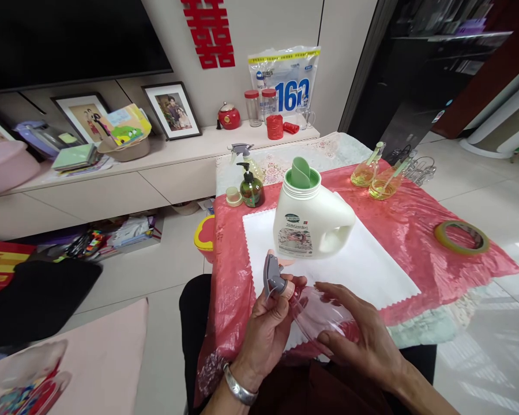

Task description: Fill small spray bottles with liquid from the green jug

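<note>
A clear pinkish spray bottle (313, 316) with a grey trigger head (274, 275) is held tilted above the near edge of the table. My left hand (264, 325) is closed around its neck, just under the peach-coloured collar. My right hand (367, 331) grips the bottle's body from the other side, thumb and fingers around it. Just beyond stands a large cream detergent jug (315, 225) with a green pouring spout (301, 173) in its uncapped mouth. Under the jug lies a white cloth (384, 276) with zigzag edges.
At the table's far left stand a green pump bottle (252, 191), a pale cap (233, 197) and another spray bottle (253, 164). Two oil bottles (383, 184) stand far right, with a tape roll (461, 237) nearer. Red plastic (229, 253) covers the table.
</note>
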`<control>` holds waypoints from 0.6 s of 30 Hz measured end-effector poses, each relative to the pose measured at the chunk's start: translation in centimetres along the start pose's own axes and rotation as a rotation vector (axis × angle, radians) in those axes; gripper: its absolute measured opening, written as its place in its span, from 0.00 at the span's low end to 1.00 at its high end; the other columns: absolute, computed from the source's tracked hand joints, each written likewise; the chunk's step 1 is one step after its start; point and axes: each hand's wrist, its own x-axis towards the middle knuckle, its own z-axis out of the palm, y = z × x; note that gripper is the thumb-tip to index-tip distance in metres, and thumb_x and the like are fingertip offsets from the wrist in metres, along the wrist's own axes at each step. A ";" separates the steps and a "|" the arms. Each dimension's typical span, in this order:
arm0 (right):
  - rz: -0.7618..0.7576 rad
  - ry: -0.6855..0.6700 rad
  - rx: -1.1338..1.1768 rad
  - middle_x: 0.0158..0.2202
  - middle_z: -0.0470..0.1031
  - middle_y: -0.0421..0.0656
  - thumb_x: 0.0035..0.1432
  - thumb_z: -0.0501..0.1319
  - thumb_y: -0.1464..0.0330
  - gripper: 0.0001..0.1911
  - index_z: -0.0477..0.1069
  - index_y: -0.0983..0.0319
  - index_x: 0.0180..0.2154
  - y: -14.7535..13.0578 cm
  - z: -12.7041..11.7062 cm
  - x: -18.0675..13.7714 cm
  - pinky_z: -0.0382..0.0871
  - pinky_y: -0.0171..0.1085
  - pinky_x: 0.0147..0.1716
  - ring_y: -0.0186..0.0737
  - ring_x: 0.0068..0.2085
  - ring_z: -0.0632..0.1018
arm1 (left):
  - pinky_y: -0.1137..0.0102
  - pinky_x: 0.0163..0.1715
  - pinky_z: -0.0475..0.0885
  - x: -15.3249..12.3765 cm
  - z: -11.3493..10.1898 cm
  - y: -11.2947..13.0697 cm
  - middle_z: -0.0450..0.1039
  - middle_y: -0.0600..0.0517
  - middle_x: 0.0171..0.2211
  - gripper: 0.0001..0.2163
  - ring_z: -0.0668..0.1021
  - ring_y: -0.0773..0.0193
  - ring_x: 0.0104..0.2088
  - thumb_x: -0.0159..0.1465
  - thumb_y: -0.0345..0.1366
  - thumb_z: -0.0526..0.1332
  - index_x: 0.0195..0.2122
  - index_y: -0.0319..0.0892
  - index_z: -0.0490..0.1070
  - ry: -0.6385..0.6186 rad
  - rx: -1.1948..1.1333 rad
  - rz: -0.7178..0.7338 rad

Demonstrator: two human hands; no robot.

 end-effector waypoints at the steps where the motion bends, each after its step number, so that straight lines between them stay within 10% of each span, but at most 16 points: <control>1: 0.039 -0.011 0.043 0.51 0.73 0.44 0.61 0.62 0.58 0.27 0.64 0.56 0.60 0.1 0.0 0.1 0.76 0.37 0.43 0.40 0.47 0.77 | 0.58 0.57 0.69 0.0 0.2 0.0 0.79 0.45 0.50 0.16 0.76 0.52 0.56 0.56 0.39 0.74 0.46 0.46 0.79 0.008 -0.010 0.000; 11: 0.439 -0.181 0.640 0.54 0.72 0.48 0.53 0.68 0.55 0.33 0.70 0.59 0.58 0.1 0.6 0.7 0.68 0.44 0.51 0.47 0.51 0.74 | 0.56 0.56 0.70 0.1 0.6 -0.3 0.81 0.47 0.43 0.15 0.79 0.52 0.51 0.58 0.46 0.72 0.41 0.44 0.78 -0.007 -0.062 0.091; 18: 0.912 -0.190 1.303 0.35 0.75 0.46 0.45 0.73 0.52 0.27 0.76 0.65 0.40 -0.3 2.7 1.7 0.69 0.35 0.31 0.38 0.31 0.75 | 0.57 0.50 0.75 0.2 1.3 -1.2 0.81 0.49 0.35 0.16 0.82 0.53 0.42 0.59 0.50 0.69 0.38 0.42 0.77 0.143 -0.154 0.091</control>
